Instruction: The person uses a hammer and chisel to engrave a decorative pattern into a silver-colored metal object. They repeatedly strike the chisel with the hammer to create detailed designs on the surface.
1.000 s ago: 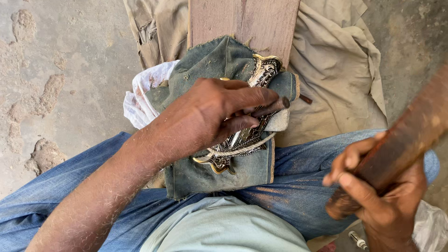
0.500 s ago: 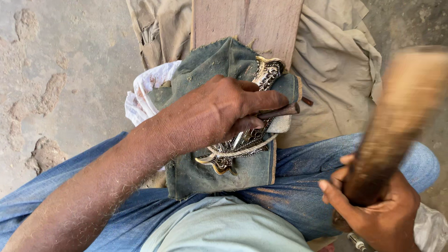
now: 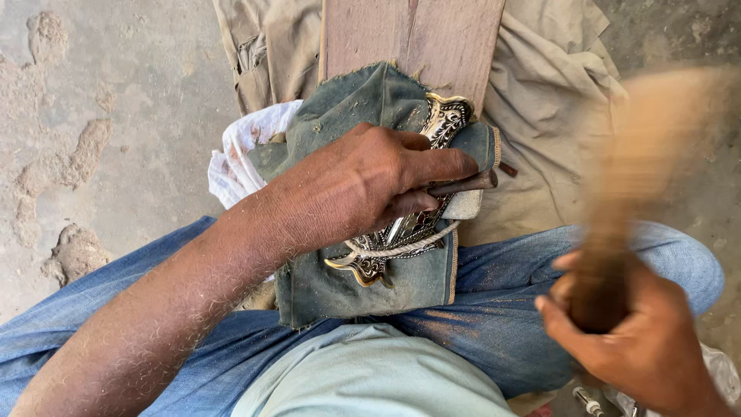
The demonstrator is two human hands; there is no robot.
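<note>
Seated person's left hand (image 3: 363,181) pinched a small punch (image 3: 463,184) onto an ornate metal plate (image 3: 432,139), padded w/ denim cloth (image 3: 363,286) over a plank (image 3: 409,35) for steadiness, while right hand (image 3: 641,340), grip wrapped round a blurred wooden mallet (image 3: 625,232), was raised.

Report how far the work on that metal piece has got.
Done: the ornate metal piece already carries dense relief and lies on folded denim over a wooden board. In hand: the left hand sets a punch on it; the right hand swings a wooden mallet. What remains cannot be told.
</note>
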